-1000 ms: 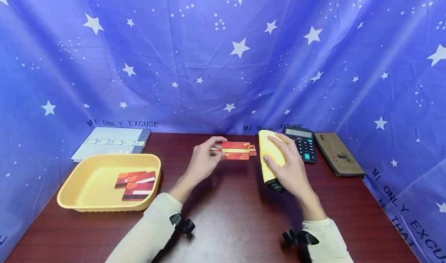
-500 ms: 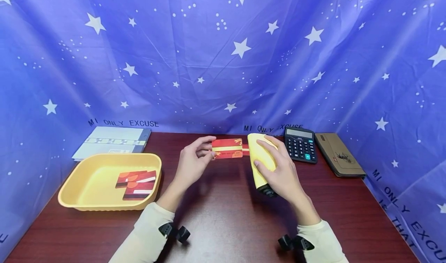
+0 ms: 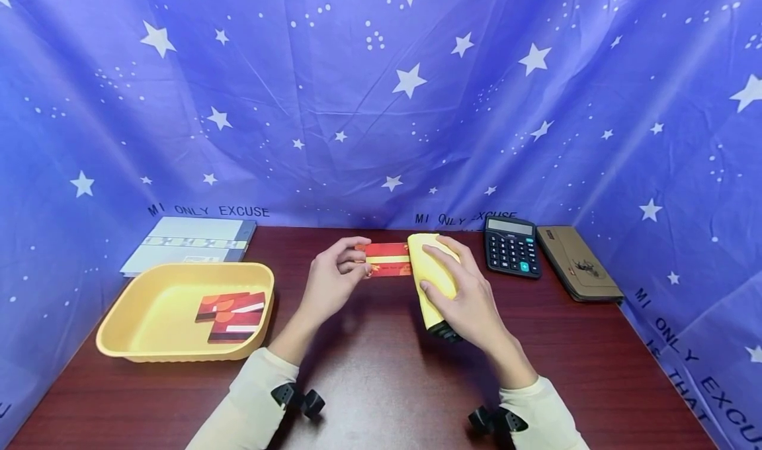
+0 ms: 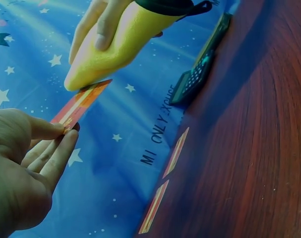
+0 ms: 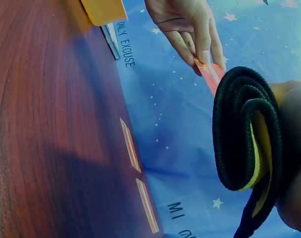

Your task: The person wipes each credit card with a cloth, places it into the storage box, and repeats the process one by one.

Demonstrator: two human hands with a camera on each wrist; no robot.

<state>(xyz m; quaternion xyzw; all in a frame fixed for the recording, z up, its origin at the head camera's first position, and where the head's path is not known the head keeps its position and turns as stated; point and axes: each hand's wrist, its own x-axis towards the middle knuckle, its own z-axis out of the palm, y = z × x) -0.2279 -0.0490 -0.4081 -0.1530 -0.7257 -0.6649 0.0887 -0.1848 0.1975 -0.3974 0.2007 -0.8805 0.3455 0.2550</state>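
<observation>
A red card [image 3: 389, 260] with a yellow stripe is held up in the air near the middle of the table [image 3: 381, 397]. The left hand [image 3: 335, 274] pinches it by one end between thumb and fingers. The right hand [image 3: 470, 294] grips a folded cloth [image 3: 424, 271], yellow with a black side, which hides the card's far end from the head view; whether the two touch, I cannot tell.

Two more striped cards [image 4: 176, 152] lie on the table near its back edge, end to end, as both wrist views show; from the head, the raised card and the cloth are in the way.

At the left is a yellow tub [image 3: 155, 321]. In it, against the side nearest the left hand, several red cards [image 3: 235, 323] with dark and white bands lie overlapping.

Behind the tub, partly covered by its rim, is a pale grey notebook [image 3: 184, 241]. Beyond the right hand, a black calculator [image 3: 510, 248] lies just beside a brown wallet [image 3: 577, 265]. A blue starry curtain [image 3: 297, 73] hangs behind the table.
</observation>
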